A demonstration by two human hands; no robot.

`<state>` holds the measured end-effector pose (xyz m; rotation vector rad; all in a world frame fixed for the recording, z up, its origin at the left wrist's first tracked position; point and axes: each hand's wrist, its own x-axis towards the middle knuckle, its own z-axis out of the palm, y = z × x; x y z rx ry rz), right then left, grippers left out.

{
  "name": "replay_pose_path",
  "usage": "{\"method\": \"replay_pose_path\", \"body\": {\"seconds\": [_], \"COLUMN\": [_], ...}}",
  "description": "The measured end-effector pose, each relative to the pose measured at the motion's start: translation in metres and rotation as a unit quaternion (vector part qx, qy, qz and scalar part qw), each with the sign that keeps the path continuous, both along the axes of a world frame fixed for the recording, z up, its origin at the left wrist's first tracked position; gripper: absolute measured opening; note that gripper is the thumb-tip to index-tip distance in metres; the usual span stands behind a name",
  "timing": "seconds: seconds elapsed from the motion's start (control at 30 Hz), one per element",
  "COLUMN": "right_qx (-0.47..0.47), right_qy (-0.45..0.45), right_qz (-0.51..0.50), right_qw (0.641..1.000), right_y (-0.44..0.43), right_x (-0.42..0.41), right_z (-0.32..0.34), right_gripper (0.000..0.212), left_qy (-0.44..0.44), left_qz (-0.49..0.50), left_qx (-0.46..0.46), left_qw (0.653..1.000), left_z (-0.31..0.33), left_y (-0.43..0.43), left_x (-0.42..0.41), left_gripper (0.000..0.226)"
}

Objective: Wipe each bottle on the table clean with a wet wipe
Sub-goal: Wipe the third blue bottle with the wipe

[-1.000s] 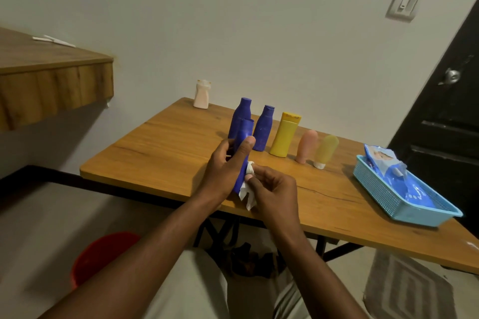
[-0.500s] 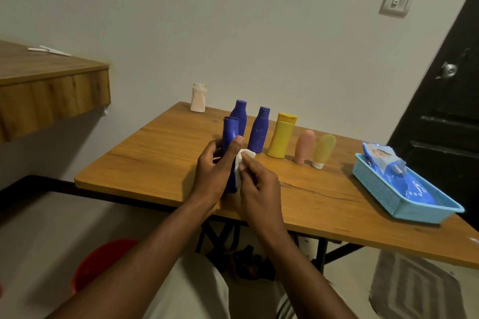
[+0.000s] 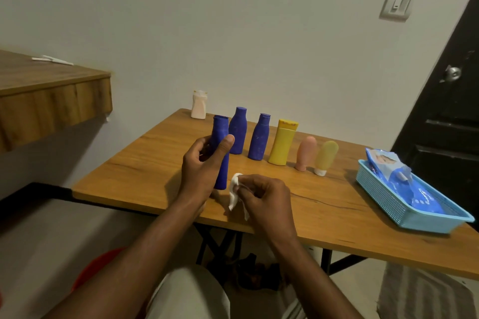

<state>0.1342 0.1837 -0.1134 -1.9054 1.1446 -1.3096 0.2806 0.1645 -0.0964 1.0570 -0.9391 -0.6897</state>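
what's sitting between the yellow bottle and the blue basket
In the head view, two tubes stand between the yellow bottle and the blue basket: a pink tube, then a pale yellow tube on a white cap. Bare tabletop follows.

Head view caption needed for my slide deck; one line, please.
Left hand holds a blue bottle upright while the right hand pinches a white wet wipe beside it.

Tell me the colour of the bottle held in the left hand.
Deep blue bottle, gripped by the left hand; head view.
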Motion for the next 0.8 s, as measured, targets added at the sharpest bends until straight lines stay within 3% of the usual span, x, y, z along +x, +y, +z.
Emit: {"method": "replay_pose_path", "body": {"seconds": [0.3,0.47,0.63,0.8], "right_qx": [-0.004,0.009,0.028,0.034], "right_qy": [-0.069,-0.034,0.017,0.003], "right_qz": [-0.051,-0.063,-0.045,-0.042], "right_qw": [0.996,0.997,0.998,0.999], "right_y": [-0.072,-0.103,-0.115,-0.127], "right_x": [0.007,0.018,0.027,0.035], "right_z": [0.029,0.037,0.028,0.027], "right_gripper": [0.018,0.018,0.021,0.021], "left_qy": [-0.076,-0.102,-0.129,-0.117], "left_qz": [0.055,0.082,0.092,0.089], "left_qx": [0.046,0.046,0.054,0.071], "left_qw": [0.995,0.99,0.986,0.987], "left_z": [0.026,0.035,0.037,0.03], "left_y": [-0.052,-0.088,-0.121,-0.143], "left_x": [0.033,0.047,0.056,0.055], "left_gripper": [0.048,0.062,0.057,0.059]}}
